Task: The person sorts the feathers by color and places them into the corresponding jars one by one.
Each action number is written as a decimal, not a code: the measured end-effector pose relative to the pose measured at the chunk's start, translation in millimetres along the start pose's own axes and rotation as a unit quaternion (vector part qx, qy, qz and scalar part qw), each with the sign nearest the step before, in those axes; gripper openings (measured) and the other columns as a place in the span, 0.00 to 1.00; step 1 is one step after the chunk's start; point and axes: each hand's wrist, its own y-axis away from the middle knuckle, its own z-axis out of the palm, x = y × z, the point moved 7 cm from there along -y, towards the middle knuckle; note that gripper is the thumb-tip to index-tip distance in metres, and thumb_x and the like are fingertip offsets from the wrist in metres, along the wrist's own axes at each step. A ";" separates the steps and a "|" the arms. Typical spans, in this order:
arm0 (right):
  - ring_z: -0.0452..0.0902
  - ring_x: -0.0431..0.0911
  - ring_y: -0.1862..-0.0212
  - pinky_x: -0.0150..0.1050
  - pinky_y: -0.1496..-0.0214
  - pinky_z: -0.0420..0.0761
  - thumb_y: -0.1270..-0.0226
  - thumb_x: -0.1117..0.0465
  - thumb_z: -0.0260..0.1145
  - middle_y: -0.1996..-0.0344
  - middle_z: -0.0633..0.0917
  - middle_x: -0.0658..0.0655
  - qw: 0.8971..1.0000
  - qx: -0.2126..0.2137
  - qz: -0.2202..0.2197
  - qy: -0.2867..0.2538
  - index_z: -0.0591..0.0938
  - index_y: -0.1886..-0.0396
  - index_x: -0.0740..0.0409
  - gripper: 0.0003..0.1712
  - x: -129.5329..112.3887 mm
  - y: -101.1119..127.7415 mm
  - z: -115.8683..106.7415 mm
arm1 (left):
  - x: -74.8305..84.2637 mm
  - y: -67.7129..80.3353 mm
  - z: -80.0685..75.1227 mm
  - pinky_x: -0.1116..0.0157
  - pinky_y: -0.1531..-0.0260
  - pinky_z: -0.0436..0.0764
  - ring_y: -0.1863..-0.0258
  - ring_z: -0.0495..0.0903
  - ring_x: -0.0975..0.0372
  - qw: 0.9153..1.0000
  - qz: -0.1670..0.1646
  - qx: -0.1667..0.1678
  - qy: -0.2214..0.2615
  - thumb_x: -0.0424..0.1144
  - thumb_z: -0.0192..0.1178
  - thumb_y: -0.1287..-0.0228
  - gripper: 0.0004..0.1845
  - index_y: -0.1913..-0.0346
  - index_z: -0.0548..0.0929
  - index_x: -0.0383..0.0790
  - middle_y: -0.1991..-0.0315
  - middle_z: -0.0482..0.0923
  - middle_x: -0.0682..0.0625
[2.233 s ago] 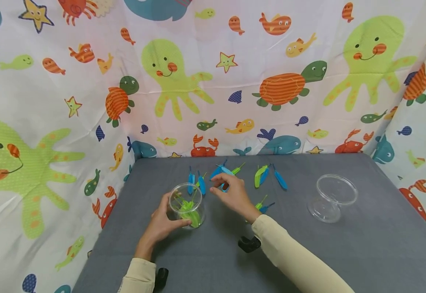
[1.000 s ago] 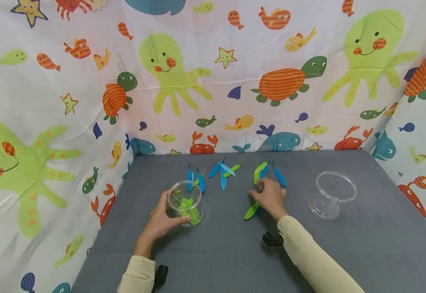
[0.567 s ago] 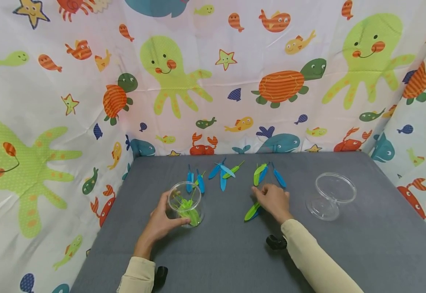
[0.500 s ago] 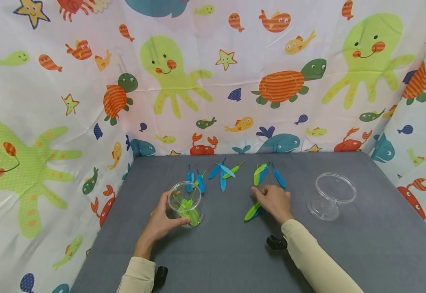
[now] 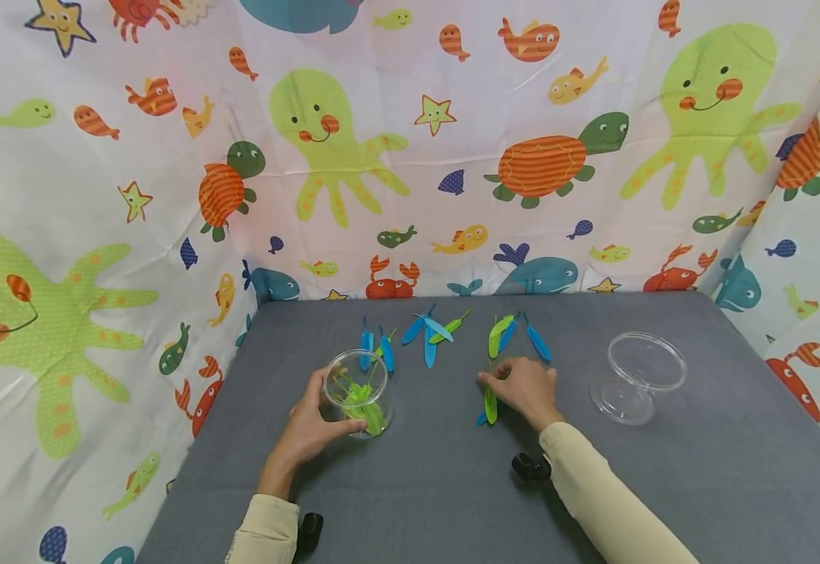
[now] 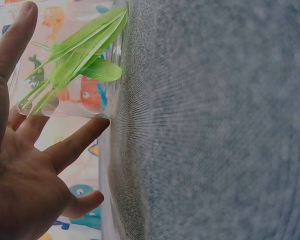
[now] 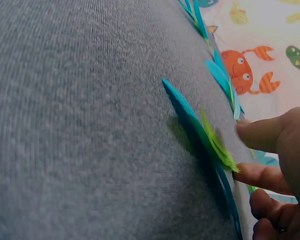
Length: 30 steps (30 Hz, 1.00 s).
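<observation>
Low in the middle of the frame, the thin green feather (image 5: 490, 404) lying over a blue feather (image 7: 190, 116) is being pinched by the right hand (image 5: 525, 388), and only the green one should be lifted, gently, while the small clear plastic cup (image 5: 359, 392) is being held steady by the curled fingers of the left hand (image 5: 308, 429).

Left hand (image 5: 308, 427): I see it cupped, thumb and fingers (image 6: 72, 142) spread and curved.
Right hand (image 5: 525, 389): palm down, fingertips drawn together in a pinch.
Sleeves: cream, both forearms stretched forward.

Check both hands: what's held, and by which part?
Left hand grips the clear cup of green feathers round its side wall. Right hand pinches the green feather near its quill end.
</observation>
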 end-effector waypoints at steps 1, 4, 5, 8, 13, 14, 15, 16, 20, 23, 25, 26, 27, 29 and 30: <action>0.82 0.50 0.63 0.59 0.48 0.64 0.38 0.39 0.73 0.69 0.90 0.52 1.000 -0.006 0.002 0.001 0.89 0.67 0.51 0.20 -0.6 -0.2 1.3 | -0.2 -0.1 0.1 0.29 0.32 0.59 0.28 0.69 0.45 1.000 0.000 0.000 0.000 0.54 0.85 0.61 0.57 0.26 0.61 0.63 0.28 0.70 0.52; 0.82 0.53 0.57 0.61 0.46 0.62 0.43 0.41 0.77 0.63 0.90 0.54 1.000 -0.027 0.001 0.006 0.89 0.59 0.52 0.22 -2.9 -0.9 5.0 | -0.7 0.0 0.4 0.29 0.32 0.59 0.28 0.69 0.45 1.000 0.000 0.000 0.000 0.54 0.85 0.61 0.57 0.26 0.61 0.63 0.28 0.69 0.53; 0.81 0.54 0.56 0.61 0.46 0.62 0.44 0.42 0.78 0.62 0.90 0.54 0.999 -0.032 -0.002 0.008 0.88 0.57 0.53 0.23 -3.9 -1.1 5.6 | -0.8 0.1 0.5 0.29 0.32 0.59 0.28 0.69 0.45 1.000 0.000 0.000 0.001 0.55 0.85 0.61 0.57 0.26 0.61 0.63 0.28 0.69 0.53; 0.81 0.53 0.56 0.59 0.48 0.61 0.44 0.44 0.79 0.63 0.89 0.53 0.999 -0.044 -0.012 0.014 0.87 0.53 0.54 0.25 -7.8 -0.8 6.2 | -1.5 0.6 0.6 0.29 0.32 0.59 0.27 0.68 0.45 1.000 -0.001 -0.001 0.001 0.55 0.84 0.61 0.57 0.26 0.61 0.64 0.27 0.69 0.53; 0.82 0.49 0.62 0.53 0.52 0.59 0.42 0.51 0.78 0.67 0.89 0.52 0.997 -0.070 -0.019 0.002 0.85 0.47 0.56 0.25 -14.5 0.3 8.2 | -1.8 2.0 1.1 0.29 0.32 0.59 0.26 0.67 0.44 1.000 -0.003 -0.003 0.004 0.55 0.84 0.60 0.56 0.27 0.61 0.65 0.27 0.69 0.54; 0.82 0.47 0.63 0.53 0.53 0.59 0.41 0.53 0.78 0.68 0.89 0.52 0.997 -0.077 -0.017 -0.003 0.85 0.46 0.57 0.25 -15.6 0.8 9.0 | -1.7 2.3 1.2 0.29 0.32 0.59 0.26 0.67 0.44 1.000 -0.003 -0.004 0.004 0.55 0.84 0.60 0.56 0.27 0.61 0.65 0.27 0.68 0.54; 0.82 0.46 0.64 0.52 0.53 0.58 0.41 0.54 0.78 0.69 0.88 0.52 0.996 -0.083 -0.013 -0.007 0.84 0.45 0.57 0.25 -16.4 1.2 9.9 | -1.5 2.5 1.4 0.29 0.32 0.59 0.26 0.67 0.44 1.000 -0.004 -0.004 0.004 0.55 0.84 0.60 0.56 0.27 0.61 0.65 0.27 0.68 0.54; 0.81 0.46 0.65 0.52 0.53 0.58 0.40 0.55 0.77 0.70 0.88 0.51 0.996 -0.088 -0.010 -0.012 0.83 0.44 0.57 0.25 -17.0 1.6 10.7 | -1.3 2.7 1.5 0.29 0.33 0.60 0.26 0.67 0.44 1.000 -0.005 -0.004 0.004 0.56 0.84 0.60 0.56 0.27 0.61 0.65 0.27 0.68 0.54; 0.80 0.45 0.67 0.51 0.53 0.57 0.39 0.57 0.76 0.71 0.87 0.51 0.995 -0.096 -0.002 -0.022 0.82 0.41 0.58 0.26 -19.7 2.3 11.4 | -0.2 2.5 1.5 0.30 0.33 0.62 0.27 0.68 0.45 1.000 -0.006 -0.002 0.000 0.56 0.84 0.60 0.57 0.26 0.61 0.65 0.28 0.69 0.53; 0.79 0.46 0.67 0.49 0.55 0.57 0.38 0.58 0.75 0.71 0.88 0.51 0.995 -0.092 -0.006 -0.026 0.84 0.44 0.58 0.23 -22.1 1.8 10.6 | 0.5 2.2 1.1 0.30 0.33 0.61 0.28 0.70 0.45 1.000 -0.005 -0.001 -0.001 0.55 0.84 0.60 0.57 0.26 0.60 0.65 0.28 0.70 0.52; 0.80 0.47 0.65 0.48 0.57 0.58 0.37 0.58 0.74 0.68 0.89 0.52 0.996 -0.087 -0.011 -0.027 0.86 0.47 0.58 0.19 -24.6 1.9 9.2 | 0.8 1.9 0.6 0.29 0.33 0.60 0.28 0.69 0.45 1.000 -0.005 -0.001 -0.002 0.55 0.84 0.60 0.57 0.26 0.60 0.66 0.28 0.70 0.52; 0.81 0.47 0.64 0.48 0.57 0.59 0.36 0.58 0.74 0.66 0.89 0.53 0.996 -0.083 -0.014 -0.028 0.87 0.49 0.57 0.17 -26.1 1.8 8.4 | 0.8 1.8 0.6 0.29 0.33 0.59 0.28 0.69 0.45 1.000 -0.005 -0.001 -0.001 0.55 0.84 0.60 0.57 0.26 0.60 0.66 0.28 0.70 0.52; 0.81 0.49 0.63 0.47 0.58 0.60 0.36 0.58 0.73 0.65 0.90 0.54 0.996 -0.078 -0.018 -0.029 0.88 0.50 0.57 0.16 -28.2 2.1 7.2 | 1.0 1.8 0.4 0.29 0.32 0.59 0.28 0.69 0.45 1.000 -0.006 -0.002 -0.001 0.55 0.84 0.60 0.57 0.26 0.60 0.66 0.28 0.70 0.52; 0.82 0.50 0.61 0.48 0.58 0.61 0.35 0.58 0.73 0.62 0.90 0.55 0.997 -0.066 -0.026 -0.031 0.89 0.52 0.57 0.13 -32.6 2.4 4.3 | 1.1 1.6 0.2 0.29 0.33 0.59 0.28 0.69 0.45 1.000 -0.007 -0.002 -0.001 0.55 0.84 0.60 0.57 0.26 0.60 0.66 0.28 0.70 0.52; 0.83 0.50 0.60 0.48 0.57 0.62 0.35 0.57 0.73 0.62 0.90 0.55 0.997 -0.059 -0.028 -0.034 0.89 0.53 0.56 0.13 -34.9 2.4 2.7 | 1.2 1.6 0.1 0.29 0.32 0.59 0.28 0.69 0.46 1.000 -0.007 -0.002 -0.001 0.55 0.84 0.60 0.57 0.26 0.60 0.66 0.28 0.70 0.52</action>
